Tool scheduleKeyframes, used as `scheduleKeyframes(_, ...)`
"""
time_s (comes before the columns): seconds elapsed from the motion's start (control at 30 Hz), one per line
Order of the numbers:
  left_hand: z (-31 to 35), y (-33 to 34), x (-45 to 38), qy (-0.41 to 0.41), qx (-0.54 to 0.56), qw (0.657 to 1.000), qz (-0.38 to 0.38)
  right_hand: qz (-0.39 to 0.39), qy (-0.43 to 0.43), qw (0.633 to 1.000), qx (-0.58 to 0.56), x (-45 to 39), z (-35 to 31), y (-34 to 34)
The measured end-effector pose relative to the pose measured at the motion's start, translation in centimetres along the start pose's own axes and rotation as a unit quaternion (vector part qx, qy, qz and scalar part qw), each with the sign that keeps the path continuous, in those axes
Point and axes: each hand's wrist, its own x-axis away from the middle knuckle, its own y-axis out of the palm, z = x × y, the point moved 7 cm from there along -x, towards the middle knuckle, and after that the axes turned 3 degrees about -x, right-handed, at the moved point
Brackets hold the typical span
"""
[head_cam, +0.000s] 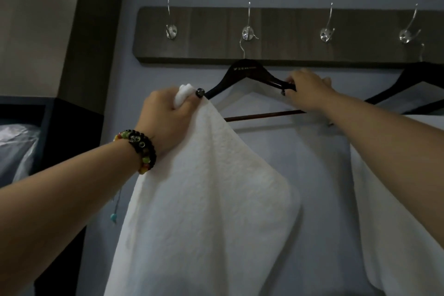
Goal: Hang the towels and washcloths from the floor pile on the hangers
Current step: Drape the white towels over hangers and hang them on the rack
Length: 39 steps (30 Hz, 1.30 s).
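A dark wooden hanger hangs from the second hook of a wall rack. My left hand grips a bunched corner of a white towel at the hanger's left end. The towel drapes down from that hand in a broad fold. My right hand holds the hanger's right shoulder, fingers curled over the wood. More white towel hangs below my right forearm; I cannot tell whether it is the same cloth. The hanger's lower bar shows bare between my hands.
A second dark hanger hangs from the far right hook. Two other metal hooks carry nothing. A dark door frame runs down the left. A shelf with a plastic-wrapped bundle sits at lower left.
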Motion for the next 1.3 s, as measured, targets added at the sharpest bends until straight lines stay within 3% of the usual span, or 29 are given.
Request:
scheduleKeyframes(0.23,-1.9,-2.5,0.7,-0.021,0.023,0.999,0.010,-0.033,-0.032,0.998,0.044,-1.9,-0.2,0.7)
scheduleKeyframes(0.53,-1.7,-3.7,1.3,-0.021,-0.005,0.999,0.025,0.043,-0.053,0.998,0.012,-3.4,-1.5,-0.9)
scheduleKeyframes(0.73,-1.0,-4.5,2.5,-0.019,-0.010,0.999,0.026,0.028,-0.096,0.995,0.012,-2.3,-4.6,-0.7)
scheduleKeyframes(0.83,-0.4,-4.6,3.8,-0.029,-0.013,0.999,0.021,0.012,-0.100,0.994,-0.029,1.0,-4.9,0.3)
scheduleKeyframes(1.03,1.7,-3.9,7.1,-0.036,-0.023,0.999,0.006,-0.012,-0.031,0.976,-0.217,12.4,-2.0,3.0)
scheduleKeyframes(1.3,7.0,-1.8,13.6,-0.063,-0.010,0.997,-0.032,0.006,0.118,0.908,-0.402,28.0,4.7,1.1)
